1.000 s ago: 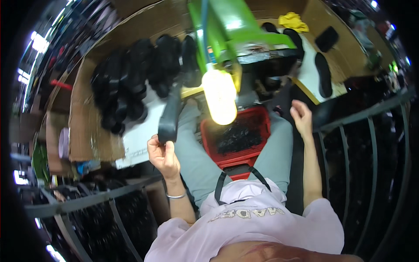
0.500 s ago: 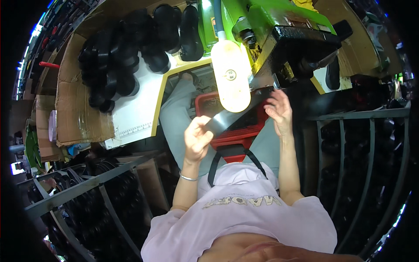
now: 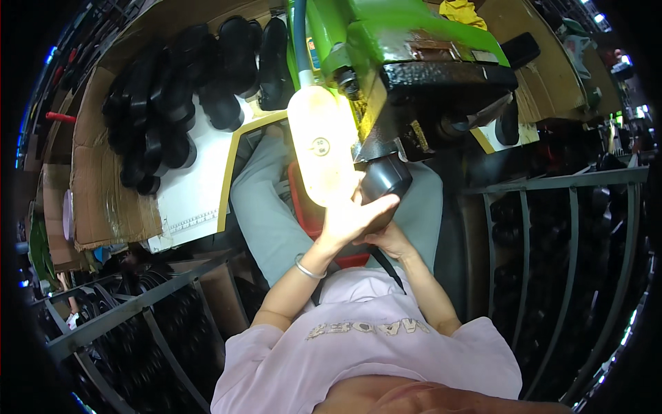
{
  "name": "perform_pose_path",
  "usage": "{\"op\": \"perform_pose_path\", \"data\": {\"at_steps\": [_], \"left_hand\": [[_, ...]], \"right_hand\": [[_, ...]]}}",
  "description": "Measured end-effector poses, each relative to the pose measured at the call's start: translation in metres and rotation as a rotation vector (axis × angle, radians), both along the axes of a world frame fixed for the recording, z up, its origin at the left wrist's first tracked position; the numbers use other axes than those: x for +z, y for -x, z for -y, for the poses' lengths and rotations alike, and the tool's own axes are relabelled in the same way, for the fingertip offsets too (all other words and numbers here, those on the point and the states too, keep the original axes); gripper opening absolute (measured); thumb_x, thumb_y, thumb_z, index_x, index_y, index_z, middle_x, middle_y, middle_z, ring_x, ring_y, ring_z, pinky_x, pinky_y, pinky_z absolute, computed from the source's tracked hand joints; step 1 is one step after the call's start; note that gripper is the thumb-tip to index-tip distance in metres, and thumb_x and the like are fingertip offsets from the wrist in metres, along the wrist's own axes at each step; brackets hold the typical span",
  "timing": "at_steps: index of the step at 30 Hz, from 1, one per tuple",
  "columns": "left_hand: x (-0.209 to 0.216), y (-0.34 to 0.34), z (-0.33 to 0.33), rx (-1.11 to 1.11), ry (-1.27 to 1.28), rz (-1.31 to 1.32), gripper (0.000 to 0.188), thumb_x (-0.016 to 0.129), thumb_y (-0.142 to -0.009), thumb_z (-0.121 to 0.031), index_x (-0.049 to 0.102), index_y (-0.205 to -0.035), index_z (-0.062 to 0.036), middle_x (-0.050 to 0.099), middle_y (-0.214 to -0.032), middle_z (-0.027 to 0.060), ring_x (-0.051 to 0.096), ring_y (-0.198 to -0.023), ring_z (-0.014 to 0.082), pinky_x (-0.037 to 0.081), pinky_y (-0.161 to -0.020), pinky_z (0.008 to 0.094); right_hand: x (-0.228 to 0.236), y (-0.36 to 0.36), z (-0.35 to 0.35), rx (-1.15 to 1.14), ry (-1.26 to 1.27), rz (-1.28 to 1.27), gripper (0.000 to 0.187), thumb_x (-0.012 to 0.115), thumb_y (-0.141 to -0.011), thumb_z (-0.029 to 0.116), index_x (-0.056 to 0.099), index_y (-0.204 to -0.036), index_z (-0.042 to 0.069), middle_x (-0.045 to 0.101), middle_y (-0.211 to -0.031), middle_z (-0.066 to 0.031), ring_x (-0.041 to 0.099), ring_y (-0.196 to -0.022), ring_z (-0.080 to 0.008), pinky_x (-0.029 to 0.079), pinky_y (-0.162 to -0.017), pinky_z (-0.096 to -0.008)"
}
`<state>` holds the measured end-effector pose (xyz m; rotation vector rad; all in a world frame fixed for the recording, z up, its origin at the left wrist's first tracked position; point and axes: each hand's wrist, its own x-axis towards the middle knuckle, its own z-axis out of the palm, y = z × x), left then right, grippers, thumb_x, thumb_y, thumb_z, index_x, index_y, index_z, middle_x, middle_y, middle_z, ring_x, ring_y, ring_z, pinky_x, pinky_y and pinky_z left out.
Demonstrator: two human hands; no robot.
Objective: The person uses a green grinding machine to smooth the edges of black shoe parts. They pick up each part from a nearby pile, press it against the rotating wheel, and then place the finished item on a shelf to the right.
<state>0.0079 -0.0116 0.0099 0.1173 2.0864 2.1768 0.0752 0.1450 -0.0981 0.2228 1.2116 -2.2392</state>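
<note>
Just off centre toward 2 o'clock, right below the black machine head [image 3: 448, 84] of a green machine [image 3: 424, 27]: a glossy black sole [image 3: 386, 176], tilted, rounded end uppermost. Clamped on it from the 8 o'clock side, the left hand [image 3: 352, 217], with thumb stretched across toward 2 o'clock. Close against that, on the 5 o'clock side, the right hand [image 3: 392, 241], with fingertips tucked out of sight; impossible to tell how firmly closed. Both hands together, wrists apart. Hard to tell, too, whether in contact with the machine at the sole's upper end.

At 12 o'clock, partly over the left hand's fingers, a glowing oval lamp [image 3: 321, 141] on a bluish stem. Behind it, down between grey-green trousers [image 3: 261, 190], a red container [image 3: 303, 200], mostly hidden.

Toward 10 o'clock, heaped on a white surface [image 3: 196, 181] with yellow edging, many black shoe parts [image 3: 238, 58], walled in by cardboard [image 3: 114, 176]. Toward 1 o'clock, a yellow cloth [image 3: 463, 14] beyond the machine. Toward 2 o'clock, another dark sole [image 3: 507, 124], set on a pale board. At 8 and 3 o'clock, grey metal rails [image 3: 572, 181], with crowded dark items behind. On the left wrist, a silvery bangle [image 3: 310, 268]; at 6 o'clock, a pale shirt [image 3: 372, 352].
</note>
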Motion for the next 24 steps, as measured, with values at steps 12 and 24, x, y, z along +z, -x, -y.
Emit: {"op": "perform_pose_path", "data": {"at_steps": [12, 24], "left_hand": [[0.008, -0.005, 0.009, 0.072, -0.283, 0.12, 0.033, 0.075, -0.075, 0.006, 0.061, -0.105, 0.0071, 0.066, -0.099, 0.0111, 0.063, -0.088, 0.0147, 0.052, -0.079, 0.0269], [-0.005, -0.005, 0.013, 0.105, -0.196, -0.149, 0.041, 0.076, -0.072, 0.01, 0.056, -0.107, 0.0044, 0.064, -0.105, 0.0118, 0.063, -0.094, 0.0163, 0.052, -0.085, 0.0292]], "right_hand": [[0.013, -0.029, -0.032, -0.257, 0.102, -0.033, 0.043, 0.064, -0.074, -0.011, 0.058, -0.116, -0.004, 0.064, -0.109, -0.0148, 0.062, -0.1, -0.0238, 0.05, -0.09, -0.036], [0.086, 0.072, -0.112, -0.665, -0.039, -0.427, 0.047, 0.068, -0.081, -0.003, 0.048, -0.123, 0.002, 0.056, -0.121, -0.011, 0.054, -0.115, -0.0248, 0.041, -0.103, -0.0415]]}}
